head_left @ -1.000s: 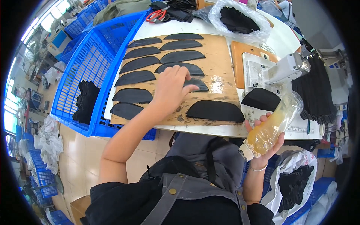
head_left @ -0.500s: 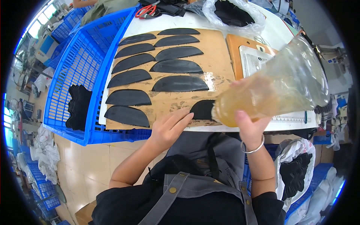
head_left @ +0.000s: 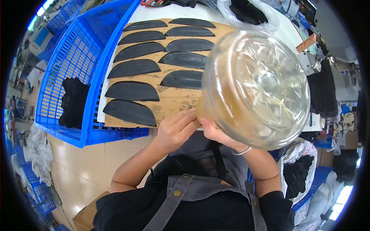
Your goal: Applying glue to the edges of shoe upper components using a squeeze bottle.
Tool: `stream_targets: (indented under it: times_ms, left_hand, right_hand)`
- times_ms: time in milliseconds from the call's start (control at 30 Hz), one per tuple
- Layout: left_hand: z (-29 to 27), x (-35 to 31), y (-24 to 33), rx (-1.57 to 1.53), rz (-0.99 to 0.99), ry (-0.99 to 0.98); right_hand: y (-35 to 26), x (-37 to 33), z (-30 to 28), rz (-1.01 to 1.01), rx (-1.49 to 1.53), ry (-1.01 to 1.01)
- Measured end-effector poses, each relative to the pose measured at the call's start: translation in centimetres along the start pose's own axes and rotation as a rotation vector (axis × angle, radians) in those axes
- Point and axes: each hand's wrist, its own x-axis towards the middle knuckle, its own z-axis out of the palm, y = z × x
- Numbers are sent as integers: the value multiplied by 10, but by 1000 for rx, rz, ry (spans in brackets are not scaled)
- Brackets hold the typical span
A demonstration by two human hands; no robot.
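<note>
A clear plastic bottle [head_left: 266,81] with yellowish liquid is tipped over the near edge of the cardboard sheet [head_left: 171,109], its base toward the camera. My right hand [head_left: 216,133] grips it near the neck; most of the fingers are behind it. My left hand [head_left: 175,130] lies at the sheet's near edge, fingers stretched out and close together, their tips beside the neck. The bottle and hands hide the spot where a black half-moon piece lay. More black half-moon pieces [head_left: 133,91] rest on the sheet in two columns, some partly covered by the bottle.
Left of the white table [head_left: 148,13] stands a blue plastic basket [head_left: 88,115] holding dark wavy-edged pieces [head_left: 74,102]. A clear bag [head_left: 266,24] with black material lies at the back. Another white bag [head_left: 313,154] of black pieces is at my lower right.
The bottle has swung left and toward the camera, its base now facing me. My right hand has come left, next to my left hand, and the single black piece is now hidden.
</note>
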Motion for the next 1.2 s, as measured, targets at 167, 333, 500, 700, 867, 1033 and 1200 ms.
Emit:
stream_targets:
  times_ms: [167, 333, 500, 700, 867, 1033, 1200]
  left_hand:
    - [9, -7, -1, 35, -34, 5]
    - [12, -6, -1, 42, 9, -3]
    - [16, -10, -4, 22, 15, 28]
    - [14, -9, -3, 0, -10, 49]
    - [13, -6, -2, -30, -28, 45]
    - [12, -3, 2, 74, -39, -31]
    - [8, 0, 3, 25, -32, 41]
  right_hand:
    - [-3, 10, 1, 28, -62, 249]
    - [-7, 6, -32, 40, -123, 297]
    - [-1, -35, -68, 234, -376, 485]
    - [-6, -57, -110, 372, -99, 900]
    - [-27, -10, -57, 80, 206, 558]
    - [-1, -18, -5, -26, 75, 22]
    - [-17, -15, -28, 93, -163, 165]
